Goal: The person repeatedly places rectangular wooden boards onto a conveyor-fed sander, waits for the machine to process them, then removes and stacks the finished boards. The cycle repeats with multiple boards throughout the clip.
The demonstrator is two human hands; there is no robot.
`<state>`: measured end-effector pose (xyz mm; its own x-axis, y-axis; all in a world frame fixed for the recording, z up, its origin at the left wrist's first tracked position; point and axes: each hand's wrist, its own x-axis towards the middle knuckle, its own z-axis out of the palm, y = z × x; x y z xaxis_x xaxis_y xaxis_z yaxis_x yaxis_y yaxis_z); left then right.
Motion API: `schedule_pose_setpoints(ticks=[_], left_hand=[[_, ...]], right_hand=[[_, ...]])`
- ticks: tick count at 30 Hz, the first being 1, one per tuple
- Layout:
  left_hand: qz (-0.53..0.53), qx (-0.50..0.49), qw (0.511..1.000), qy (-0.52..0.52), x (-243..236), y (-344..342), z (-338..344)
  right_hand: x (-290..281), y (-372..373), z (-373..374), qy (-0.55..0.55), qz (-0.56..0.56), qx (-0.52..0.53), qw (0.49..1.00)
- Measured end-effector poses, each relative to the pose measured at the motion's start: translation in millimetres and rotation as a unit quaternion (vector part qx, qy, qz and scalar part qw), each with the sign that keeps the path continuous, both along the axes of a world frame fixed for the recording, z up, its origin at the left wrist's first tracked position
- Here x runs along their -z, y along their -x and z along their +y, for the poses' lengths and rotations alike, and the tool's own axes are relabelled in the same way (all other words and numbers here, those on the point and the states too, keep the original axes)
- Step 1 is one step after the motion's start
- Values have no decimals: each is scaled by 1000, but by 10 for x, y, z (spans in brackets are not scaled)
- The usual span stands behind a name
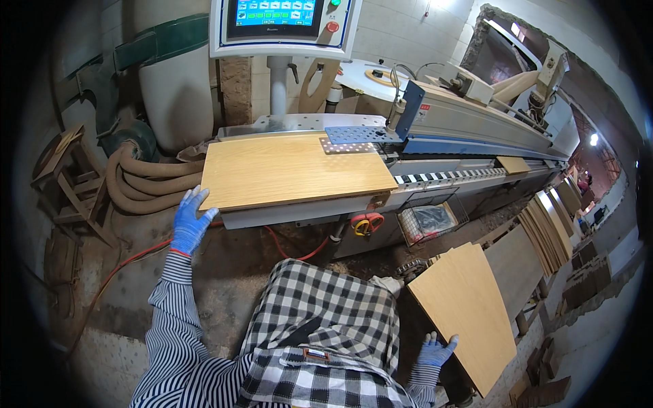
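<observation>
A wooden board (292, 170) lies flat on the near end of a long machine bed, under a blue perforated plate (360, 134). My left hand (190, 221), in a blue glove, presses against the board's near left corner with its fingers stretched and thumb apart. At my lower right, a second wooden board (469, 313) rests on top of a stack. Beside its left edge is my gloved right hand (435, 351), fingers extended and the thumb touching the edge. Neither hand is wrapped round a board.
A control panel (279, 17) with a lit screen stands above the machine. Thick hoses (146, 180) and a wooden stool (78, 183) are at left. A red cable (129, 258) crosses the floor. Scissors-like handles (367, 224) hang below the bed, near a wire basket (428, 223).
</observation>
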<state>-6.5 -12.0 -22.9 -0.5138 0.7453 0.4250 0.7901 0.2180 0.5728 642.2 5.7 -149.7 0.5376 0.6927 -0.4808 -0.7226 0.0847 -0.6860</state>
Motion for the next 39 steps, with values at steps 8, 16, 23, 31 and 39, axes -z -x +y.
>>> schedule_pose_setpoints(ticks=[8,16,23,31,39], left_hand=[[13,-7,999,35,-150,-143,91],[89,-2,995,36,-76,-455,477],[111,46,992,27,-79,-874,884],[42,119,991,32,-124,-1104,1005],[-1,168,984,-50,-175,-1275,445]], right_hand=[[-95,-107,-59,8,42,47,998],[55,-359,-174,-42,41,71,996],[-3,-592,-350,-87,31,125,988],[111,-980,-544,-72,-7,28,997],[-240,-526,-589,-160,-32,-149,975]])
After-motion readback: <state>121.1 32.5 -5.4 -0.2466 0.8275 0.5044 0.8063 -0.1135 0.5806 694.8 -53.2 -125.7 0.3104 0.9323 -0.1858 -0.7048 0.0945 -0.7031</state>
